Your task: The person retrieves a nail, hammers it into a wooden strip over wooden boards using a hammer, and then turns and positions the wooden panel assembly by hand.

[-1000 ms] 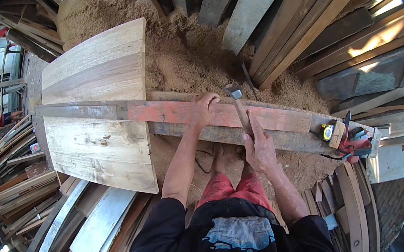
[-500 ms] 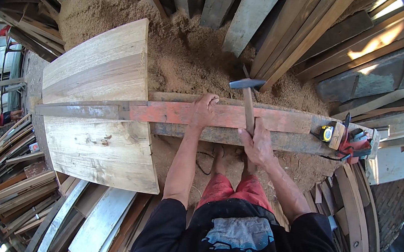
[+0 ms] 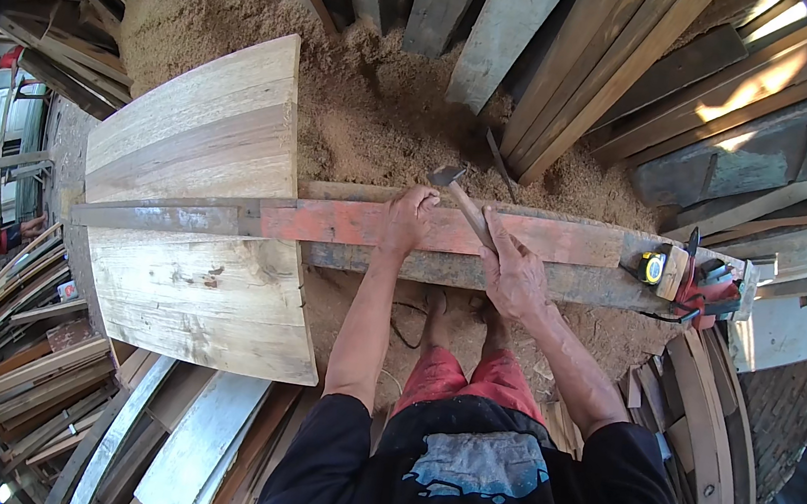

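My right hand [image 3: 519, 278] grips the wooden handle of a hammer [image 3: 472, 214], whose metal head is close to the far side of my left hand [image 3: 411, 217]. My left hand is closed on the red-painted strip of wood [image 3: 328, 223], its fingers pressed together. Whatever they may be pinching is too small to make out. The strip lies along a long wooden bench [image 3: 576, 282] and runs left, in line with a grey wooden strip, across a wide panel of joined pale boards [image 3: 186, 298].
A yellow tape measure [image 3: 650, 268] and a red-and-black tool [image 3: 710, 298] lie at the bench's right end. Sawdust [image 3: 377, 143] is heaped beyond the bench. Upright planks [image 3: 602, 70] lean at the far side; stacked timber [image 3: 45, 379] lies to the left.
The hammer has swung left and down, bringing its head beside my left hand. My right hand has turned slightly with it; my left hand stays in place.
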`<state>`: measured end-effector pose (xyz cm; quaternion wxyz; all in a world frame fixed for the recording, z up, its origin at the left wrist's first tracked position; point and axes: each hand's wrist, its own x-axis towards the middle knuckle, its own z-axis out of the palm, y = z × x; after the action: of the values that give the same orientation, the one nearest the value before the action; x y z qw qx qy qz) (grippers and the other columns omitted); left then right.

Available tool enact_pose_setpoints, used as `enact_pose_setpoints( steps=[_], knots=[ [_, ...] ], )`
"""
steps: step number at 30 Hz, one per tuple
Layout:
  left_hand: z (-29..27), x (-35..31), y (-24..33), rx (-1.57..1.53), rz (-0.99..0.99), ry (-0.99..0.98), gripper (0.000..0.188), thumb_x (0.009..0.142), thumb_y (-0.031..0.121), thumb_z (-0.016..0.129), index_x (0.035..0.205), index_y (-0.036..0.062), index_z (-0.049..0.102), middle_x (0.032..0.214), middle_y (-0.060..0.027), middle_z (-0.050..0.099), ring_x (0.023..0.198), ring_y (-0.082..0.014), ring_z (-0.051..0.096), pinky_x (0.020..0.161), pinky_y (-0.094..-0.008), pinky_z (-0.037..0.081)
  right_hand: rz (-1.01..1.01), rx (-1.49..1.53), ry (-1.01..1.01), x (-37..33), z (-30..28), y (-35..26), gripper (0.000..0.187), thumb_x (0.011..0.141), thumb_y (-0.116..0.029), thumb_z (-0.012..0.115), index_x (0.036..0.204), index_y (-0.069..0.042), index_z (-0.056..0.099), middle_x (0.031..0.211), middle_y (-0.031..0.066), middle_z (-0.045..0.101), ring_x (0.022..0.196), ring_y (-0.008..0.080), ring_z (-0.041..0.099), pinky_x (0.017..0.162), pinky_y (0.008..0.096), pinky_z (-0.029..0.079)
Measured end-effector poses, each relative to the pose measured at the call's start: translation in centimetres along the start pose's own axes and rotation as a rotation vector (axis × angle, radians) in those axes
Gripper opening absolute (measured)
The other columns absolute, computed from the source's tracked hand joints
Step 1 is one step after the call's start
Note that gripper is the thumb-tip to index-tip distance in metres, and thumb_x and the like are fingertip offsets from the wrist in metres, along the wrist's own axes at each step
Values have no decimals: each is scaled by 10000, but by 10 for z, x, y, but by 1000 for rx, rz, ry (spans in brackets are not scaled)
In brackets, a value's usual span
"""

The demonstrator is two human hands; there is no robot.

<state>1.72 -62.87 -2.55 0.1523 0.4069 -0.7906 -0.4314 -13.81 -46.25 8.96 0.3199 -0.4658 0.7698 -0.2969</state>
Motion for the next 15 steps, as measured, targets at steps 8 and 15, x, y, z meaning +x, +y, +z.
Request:
enact_pose_setpoints(
  steps=[8, 15],
  knots=[
    [-3, 1, 3, 92, -36, -30, 136, 901, 177, 648, 991, 77, 658, 941, -160, 692, 893, -376, 652, 753, -479, 507, -258, 108, 189, -4, -2, -10, 578, 956, -251, 540, 1499, -179, 355, 1069, 266, 641, 852, 483, 634, 767, 540, 504],
    [-2, 1, 0, 82, -82, -38, 138, 899, 181, 644, 986, 76, 664, 945, -144, 701, 894, -372, 657, 749, -477, 512, 156, -129, -155, 0, -7, -12, 513, 930, -156, 553, 1424, -89, 434, 1115, 275, 636, 905, 507, 619, 783, 542, 503]
  ],
)
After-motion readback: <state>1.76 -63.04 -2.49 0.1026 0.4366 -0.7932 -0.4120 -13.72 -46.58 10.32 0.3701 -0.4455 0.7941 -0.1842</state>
